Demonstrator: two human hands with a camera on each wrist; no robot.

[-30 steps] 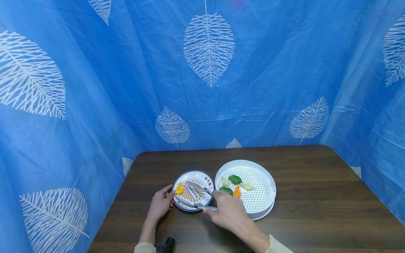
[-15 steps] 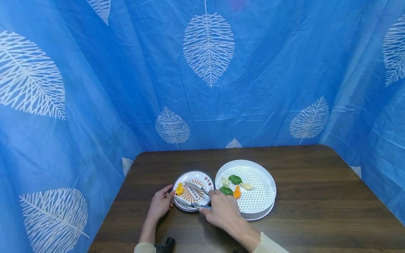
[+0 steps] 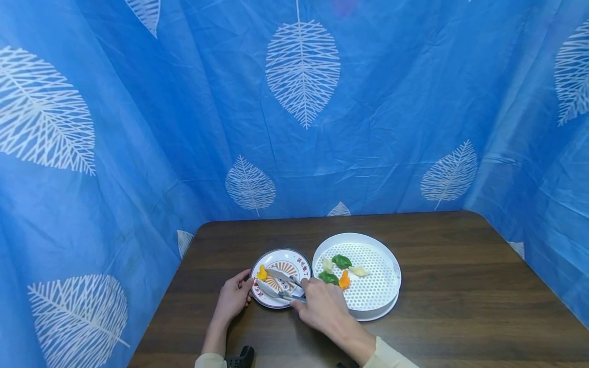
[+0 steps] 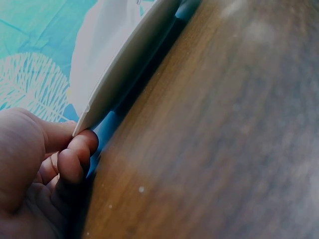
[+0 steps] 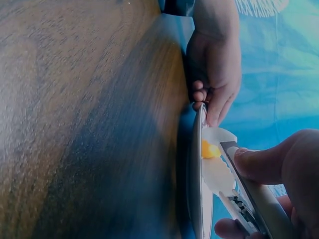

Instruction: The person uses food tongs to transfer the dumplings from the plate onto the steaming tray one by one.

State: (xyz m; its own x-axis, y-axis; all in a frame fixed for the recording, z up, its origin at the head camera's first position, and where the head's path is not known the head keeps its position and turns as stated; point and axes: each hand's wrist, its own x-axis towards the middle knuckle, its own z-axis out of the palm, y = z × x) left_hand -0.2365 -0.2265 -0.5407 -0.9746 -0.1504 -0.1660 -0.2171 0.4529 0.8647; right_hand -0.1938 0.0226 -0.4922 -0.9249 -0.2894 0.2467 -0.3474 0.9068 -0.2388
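Observation:
My left hand (image 3: 234, 296) pinches the left rim of a round white plate (image 3: 301, 256) between thumb and fingers; the left wrist view shows the plate's edge (image 4: 107, 82) in that grip. On the plate's left side lies a small yellow dumpling-like piece (image 3: 262, 273). My right hand (image 3: 324, 306) holds metal tongs (image 3: 276, 291), their arms spread apart over the plate with the tips near the yellow piece. In the right wrist view the yellow piece (image 5: 210, 149) shows between the tong ends; whether they touch it I cannot tell.
Right of the plate stands a white perforated steamer tray (image 3: 375, 278). It holds green dumpling-like pieces (image 3: 342, 261), pale ones (image 3: 359, 271) and an orange one (image 3: 344, 279). Beneath is the brown wooden table (image 3: 460, 286), with a blue leaf-patterned curtain (image 3: 368, 128) behind and at the sides.
My right hand has shifted slightly left with the tongs, and their tips have come closer to the yellow piece. The yellow piece sits slightly differently. My left hand stays on the rim.

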